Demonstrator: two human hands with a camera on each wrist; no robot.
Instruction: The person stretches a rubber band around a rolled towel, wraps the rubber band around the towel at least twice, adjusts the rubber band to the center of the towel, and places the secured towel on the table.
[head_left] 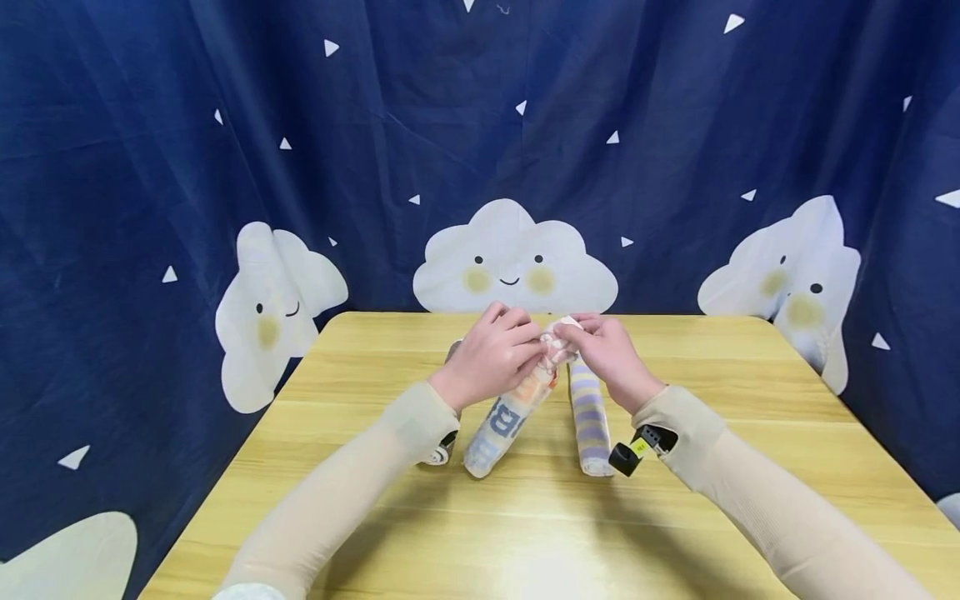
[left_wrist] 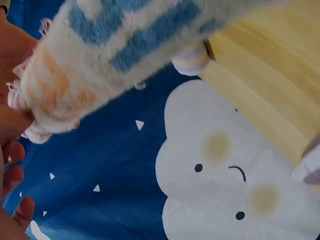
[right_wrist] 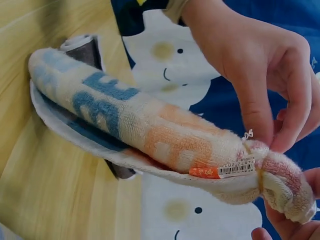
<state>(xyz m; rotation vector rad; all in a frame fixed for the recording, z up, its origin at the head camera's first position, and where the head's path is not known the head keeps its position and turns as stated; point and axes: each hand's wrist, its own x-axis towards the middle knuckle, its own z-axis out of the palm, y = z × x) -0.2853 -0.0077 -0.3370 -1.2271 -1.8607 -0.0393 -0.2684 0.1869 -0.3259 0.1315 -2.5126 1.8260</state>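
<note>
A rolled cream towel [head_left: 502, 421] with blue and orange lettering slants over the table, its far end raised between my two hands. My left hand [head_left: 498, 354] comes from the left, thumb and finger pinching at the towel's bunched end. From the other side my right hand [head_left: 611, 354] grips the tip of that end between thumb and fingers. In the right wrist view a thin tan rubber band [right_wrist: 260, 181] circles the bunched end, beside a barcode label [right_wrist: 236, 169]. The left fingertips are right at the band; the right palm is mostly out of that view.
A purple-and-yellow striped rolled towel [head_left: 590, 425] lies to the right of the lettered one. Partly hidden under my left wrist lies a dark rolled towel [right_wrist: 82, 48] with a white edge. The wooden table [head_left: 360, 533] meets a blue cloud-print curtain [head_left: 517, 150] behind.
</note>
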